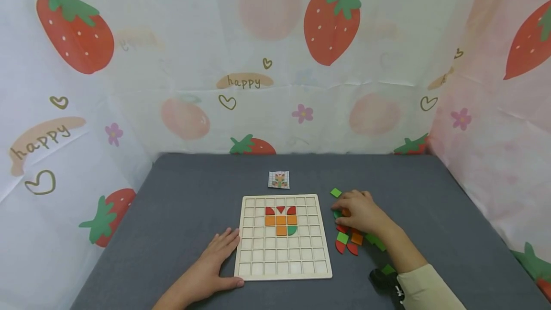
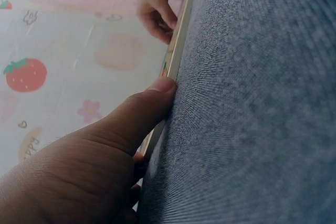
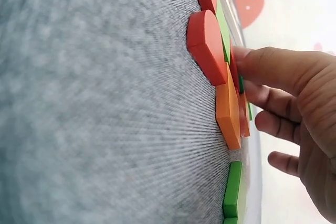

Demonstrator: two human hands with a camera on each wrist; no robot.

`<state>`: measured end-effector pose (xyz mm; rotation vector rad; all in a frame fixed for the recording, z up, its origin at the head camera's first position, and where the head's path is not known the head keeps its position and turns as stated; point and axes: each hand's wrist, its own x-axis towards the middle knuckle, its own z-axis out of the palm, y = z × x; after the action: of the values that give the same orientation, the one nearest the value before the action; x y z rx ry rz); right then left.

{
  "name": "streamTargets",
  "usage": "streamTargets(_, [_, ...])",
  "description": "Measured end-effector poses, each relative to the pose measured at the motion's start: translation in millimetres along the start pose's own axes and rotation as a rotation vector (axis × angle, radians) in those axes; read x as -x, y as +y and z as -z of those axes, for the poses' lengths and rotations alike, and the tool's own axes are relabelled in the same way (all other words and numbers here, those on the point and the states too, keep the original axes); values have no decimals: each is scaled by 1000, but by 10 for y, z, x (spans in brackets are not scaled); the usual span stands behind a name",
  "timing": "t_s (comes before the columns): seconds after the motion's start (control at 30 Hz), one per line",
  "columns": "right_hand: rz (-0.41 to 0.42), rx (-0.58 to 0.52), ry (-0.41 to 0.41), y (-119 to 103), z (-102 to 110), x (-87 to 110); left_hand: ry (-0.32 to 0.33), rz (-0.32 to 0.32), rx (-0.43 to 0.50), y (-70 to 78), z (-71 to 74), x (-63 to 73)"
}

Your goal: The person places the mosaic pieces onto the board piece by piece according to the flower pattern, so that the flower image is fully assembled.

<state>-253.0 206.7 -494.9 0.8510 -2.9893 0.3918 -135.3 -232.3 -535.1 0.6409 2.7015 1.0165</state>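
A wooden grid board (image 1: 258, 256) lies on the table, with red, orange and green tiles set in its upper cells. My left hand (image 1: 213, 262) rests flat at the board's left side, fingers extended, thumb at the near left corner. To the right of the board, my right hand (image 1: 363, 212) reaches down over a loose pile of tiles with bent fingers. A dark green tile (image 1: 337, 215) shows between its thumb and index finger; whether they pinch it I cannot tell. Close to the thumb in the right wrist view are a red rounded tile (image 3: 207, 45) and an orange square tile (image 3: 227, 111).
A small pattern card (image 1: 279, 180) lies behind the board. One light green square tile (image 1: 336, 193) sits beyond the right hand; another green tile (image 1: 388, 270) is near a black object (image 1: 380, 280) by the right sleeve. Strawberry-printed cloth surrounds the grey table.
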Motion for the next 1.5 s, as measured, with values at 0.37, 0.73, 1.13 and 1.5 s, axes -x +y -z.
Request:
streamTargets(0.37, [37,-66,-2,8,3,11,14,-30,-11,11,7,5])
streamTargets(0.73, [53,-98,18,-40,39,-6,25,-46,-21,8,9,11])
streamTargets(1.13, [97,-132,58,-362,252,-147,27,-46,-23,45,2,10])
streamTargets(1.5, [181,-223,38,-783,335,-334,30,-56,-48,44,-3,9])
